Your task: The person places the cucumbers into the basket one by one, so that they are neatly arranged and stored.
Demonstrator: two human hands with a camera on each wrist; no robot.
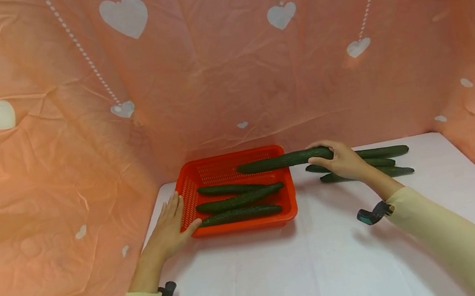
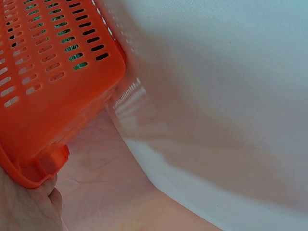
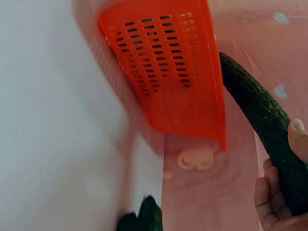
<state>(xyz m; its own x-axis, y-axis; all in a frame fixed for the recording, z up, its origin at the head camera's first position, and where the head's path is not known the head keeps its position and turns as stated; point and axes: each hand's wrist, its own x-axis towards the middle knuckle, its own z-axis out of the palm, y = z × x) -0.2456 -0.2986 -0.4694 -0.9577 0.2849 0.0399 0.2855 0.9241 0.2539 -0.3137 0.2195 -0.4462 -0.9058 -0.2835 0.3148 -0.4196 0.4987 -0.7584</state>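
My right hand [image 1: 342, 161] grips a long dark green cucumber [image 1: 284, 160] near its right end. The thumb and fingers wrap around it in the right wrist view, where more of the cucumber [image 3: 257, 103] shows. Its far end reaches over the right rim of a red plastic basket [image 1: 294, 201]. Inside the basket lie three cucumbers, one of them a front cucumber [image 1: 241, 214] along the near wall. At the basket's left rim rests my left hand [image 1: 170, 230], its fingers extended. The left wrist view shows that hand [image 2: 26, 204] against the basket's rim [image 2: 24, 180].
Right of the basket, several cucumbers [image 1: 382, 152] lie together on the white table [image 1: 264, 279], partly behind my right hand and forearm. A pink-orange cloth [image 1: 219, 93] with white hearts hangs behind the table and along both sides.
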